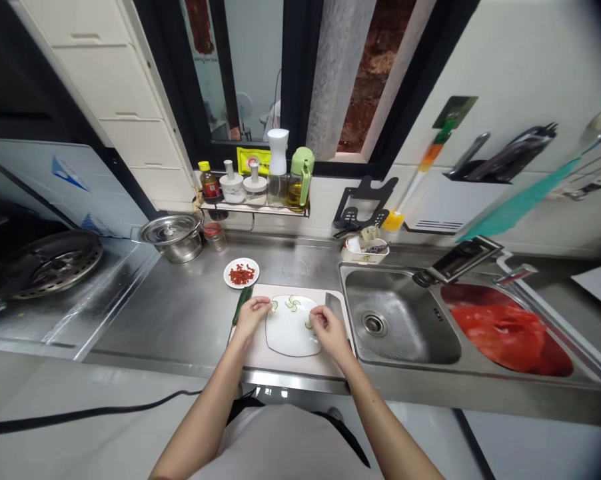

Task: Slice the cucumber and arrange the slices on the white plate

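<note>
A white square plate (290, 333) lies on a pale cutting board (285, 360) on the steel counter. Thin cucumber slices (293, 303) sit in a small pinwheel near the plate's far edge. My left hand (252, 315) rests at the plate's left rim, fingers pinched on a cucumber slice (274, 306). My right hand (329, 330) is at the plate's right rim, fingers pinched over another green slice (308, 325). A whole cucumber piece (241, 303) lies just left of the board. A knife blade (334, 304) rests on the board's right side.
A small white dish of red berries (241, 273) stands behind the board. A steel pot (173, 237) and a stove (45, 263) are to the left. A sink (395, 320) with a red basin (510, 337) lies right. Bottles fill a shelf (255, 208) under the window.
</note>
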